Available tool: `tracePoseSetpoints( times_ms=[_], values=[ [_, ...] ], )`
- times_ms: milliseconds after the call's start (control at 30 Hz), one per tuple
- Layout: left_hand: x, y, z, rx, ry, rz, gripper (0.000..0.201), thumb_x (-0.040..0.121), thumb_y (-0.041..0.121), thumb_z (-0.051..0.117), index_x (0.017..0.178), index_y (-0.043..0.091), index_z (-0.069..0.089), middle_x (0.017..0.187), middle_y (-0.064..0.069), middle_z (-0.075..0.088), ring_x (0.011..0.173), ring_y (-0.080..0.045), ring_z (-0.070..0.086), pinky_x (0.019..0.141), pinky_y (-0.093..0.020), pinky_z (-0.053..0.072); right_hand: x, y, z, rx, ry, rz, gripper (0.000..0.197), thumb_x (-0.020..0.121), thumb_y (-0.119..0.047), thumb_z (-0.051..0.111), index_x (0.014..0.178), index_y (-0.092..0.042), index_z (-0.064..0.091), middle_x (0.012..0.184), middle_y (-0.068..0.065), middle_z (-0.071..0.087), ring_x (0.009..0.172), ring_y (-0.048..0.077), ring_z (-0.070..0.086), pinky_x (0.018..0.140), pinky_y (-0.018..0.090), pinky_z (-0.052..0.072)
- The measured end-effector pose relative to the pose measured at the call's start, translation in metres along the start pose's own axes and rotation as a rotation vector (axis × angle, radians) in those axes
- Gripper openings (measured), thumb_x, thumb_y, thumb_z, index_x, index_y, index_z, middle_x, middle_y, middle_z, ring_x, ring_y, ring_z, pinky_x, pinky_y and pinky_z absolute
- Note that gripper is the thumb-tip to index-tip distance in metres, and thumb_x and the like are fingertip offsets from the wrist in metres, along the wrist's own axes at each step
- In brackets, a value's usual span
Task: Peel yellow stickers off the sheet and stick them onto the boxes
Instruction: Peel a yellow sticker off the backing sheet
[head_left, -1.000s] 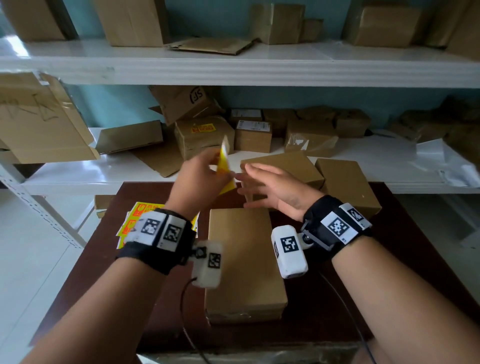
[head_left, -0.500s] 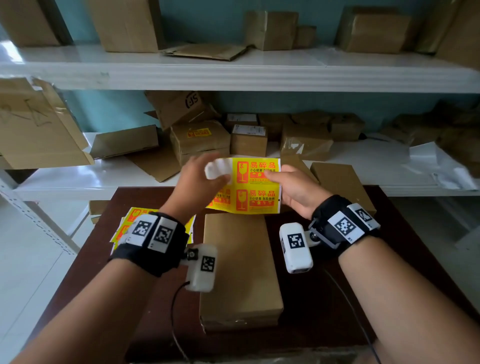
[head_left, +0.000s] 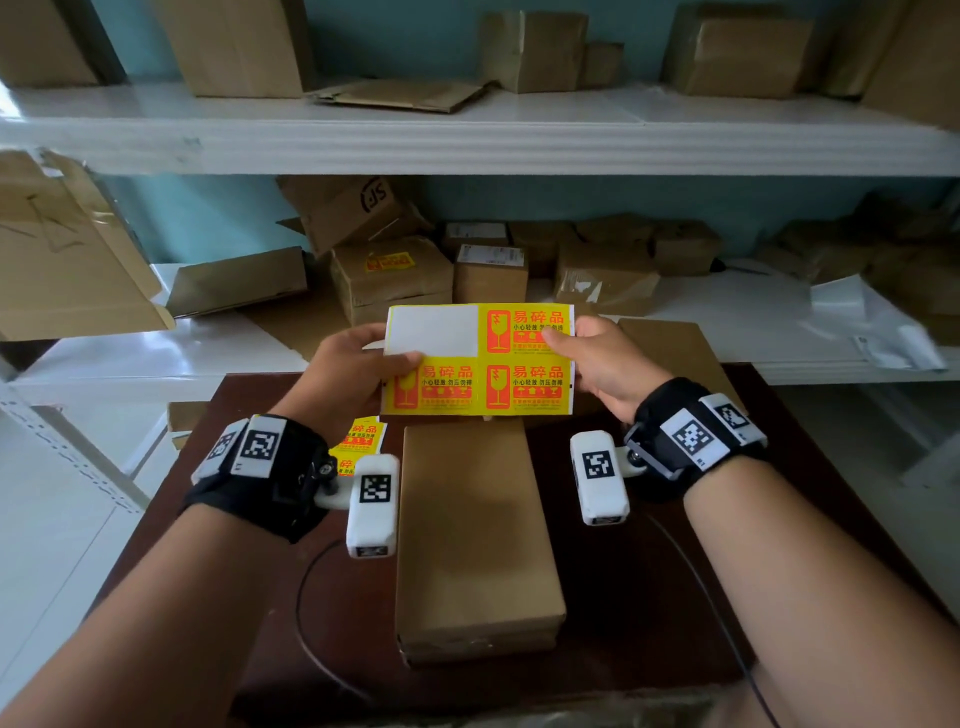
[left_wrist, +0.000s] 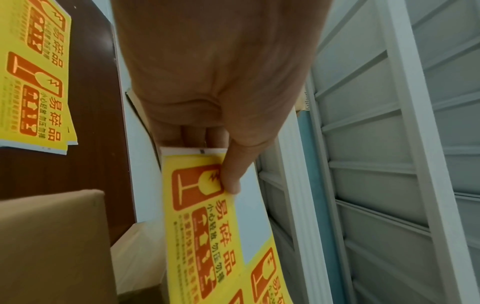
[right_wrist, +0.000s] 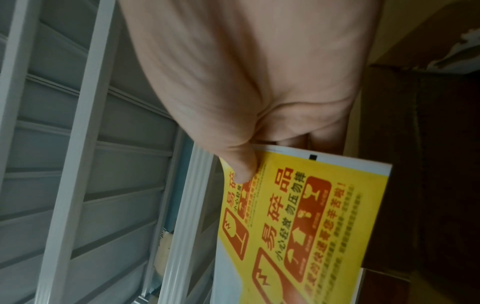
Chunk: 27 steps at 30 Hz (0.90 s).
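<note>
I hold the sticker sheet (head_left: 479, 359) up flat w/ both hands now, facing me; a sec ago it was edge-on and only my left hand (head_left: 347, 375) had it. My left fingers pinch its left side, my right hand (head_left: 602, 364) pinches the right side. One spot is bare white, 3 yellow stickers left. It's above the box (head_left: 475, 535) on the surface (head_left: 649, 597). Next I think I peel one.

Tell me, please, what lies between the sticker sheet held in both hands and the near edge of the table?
In the head view, one long closed cardboard box lies on the dark table there, just below the sticker sheet that the left hand and right hand hold.
</note>
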<state>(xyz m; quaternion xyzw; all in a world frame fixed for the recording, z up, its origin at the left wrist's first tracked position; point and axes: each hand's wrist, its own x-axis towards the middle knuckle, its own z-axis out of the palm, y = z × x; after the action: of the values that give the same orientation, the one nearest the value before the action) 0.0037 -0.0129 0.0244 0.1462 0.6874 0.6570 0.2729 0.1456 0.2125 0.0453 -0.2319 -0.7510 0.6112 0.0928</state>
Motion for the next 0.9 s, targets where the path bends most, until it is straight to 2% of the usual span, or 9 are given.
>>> tracePoseSetpoints(
  times_ms=[100,233,400,533,633,667,767,833,900],
  values=[
    [-0.002,0.001,-0.001,0.007,-0.013,-0.012,0.037,0.091,0.006,0.067,0.127,0.011,0.061,0.106,-0.013,0.075,0.096,-0.029,0.074,0.081,-0.041,0.06,0.002,0.002,-0.001,-0.046,0.033,-0.012,0.024,0.104,-0.027,0.054,0.115,-0.009,0.065,0.11,0.005,0.075,0.103,0.022,0.072,0.097,0.048,0.055],
    [-0.006,0.001,-0.002,0.018,-0.075,-0.033,0.03,0.094,0.004,0.062,0.123,0.011,0.063,0.108,-0.016,0.075,0.101,-0.032,0.072,0.093,-0.046,0.056,0.004,0.006,-0.008,-0.086,0.082,-0.029,0.017,0.103,-0.026,0.055,0.101,-0.015,0.067,0.105,0.004,0.076,0.1,0.022,0.072,0.094,0.046,0.056],
    [-0.005,0.001,0.0,0.009,-0.097,-0.034,0.03,0.096,0.003,0.059,0.125,0.009,0.063,0.111,-0.015,0.074,0.104,-0.028,0.072,0.09,-0.042,0.058,0.0,0.003,-0.012,-0.078,0.095,-0.024,0.015,0.103,-0.024,0.055,0.1,-0.017,0.068,0.107,0.005,0.075,0.102,0.023,0.071,0.091,0.043,0.056],
    [-0.005,-0.001,0.002,0.089,-0.085,-0.005,0.033,0.098,0.002,0.055,0.128,0.013,0.062,0.108,-0.014,0.075,0.101,-0.028,0.073,0.088,-0.041,0.059,0.001,0.003,-0.013,-0.113,0.107,-0.046,0.02,0.104,-0.022,0.054,0.104,-0.009,0.069,0.109,0.011,0.074,0.104,0.027,0.07,0.096,0.048,0.055],
    [-0.003,0.001,0.003,0.177,-0.023,0.0,0.038,0.096,0.003,0.058,0.133,0.012,0.058,0.109,-0.018,0.074,0.094,-0.032,0.074,0.078,-0.04,0.062,0.005,0.007,-0.013,-0.165,0.121,-0.063,0.032,0.102,-0.028,0.056,0.107,0.003,0.064,0.115,0.025,0.069,0.109,0.041,0.066,0.098,0.057,0.051],
    [-0.001,0.003,0.002,0.234,0.022,0.021,0.044,0.094,0.006,0.063,0.136,0.013,0.055,0.115,-0.017,0.072,0.096,-0.032,0.074,0.079,-0.043,0.062,0.006,0.01,-0.013,-0.182,0.118,-0.063,0.042,0.1,-0.033,0.058,0.111,0.008,0.06,0.118,0.03,0.065,0.11,0.046,0.063,0.098,0.061,0.049],
    [0.0,0.014,0.0,0.592,0.133,0.202,0.056,0.09,0.022,0.071,0.142,0.02,0.05,0.13,-0.004,0.064,0.115,-0.022,0.063,0.099,-0.048,0.052,0.015,0.018,-0.016,-0.212,0.069,-0.067,0.065,0.09,-0.047,0.063,0.117,0.011,0.054,0.121,0.033,0.06,0.111,0.05,0.06,0.097,0.067,0.047],
    [-0.004,0.02,0.005,0.679,0.12,0.284,0.049,0.092,0.025,0.069,0.138,0.023,0.055,0.128,0.0,0.064,0.119,-0.018,0.058,0.103,-0.047,0.049,0.01,0.012,-0.011,-0.23,0.054,-0.075,0.061,0.09,-0.046,0.062,0.116,0.009,0.056,0.119,0.031,0.064,0.11,0.047,0.063,0.098,0.067,0.047],
    [-0.01,0.026,0.012,0.623,0.043,0.264,0.041,0.093,0.025,0.068,0.133,0.023,0.06,0.123,0.002,0.066,0.113,-0.017,0.062,0.099,-0.046,0.052,0.012,0.013,-0.01,-0.255,0.035,-0.083,0.054,0.089,-0.047,0.062,0.112,0.002,0.062,0.112,0.023,0.07,0.105,0.041,0.067,0.097,0.064,0.049]
  ],
)
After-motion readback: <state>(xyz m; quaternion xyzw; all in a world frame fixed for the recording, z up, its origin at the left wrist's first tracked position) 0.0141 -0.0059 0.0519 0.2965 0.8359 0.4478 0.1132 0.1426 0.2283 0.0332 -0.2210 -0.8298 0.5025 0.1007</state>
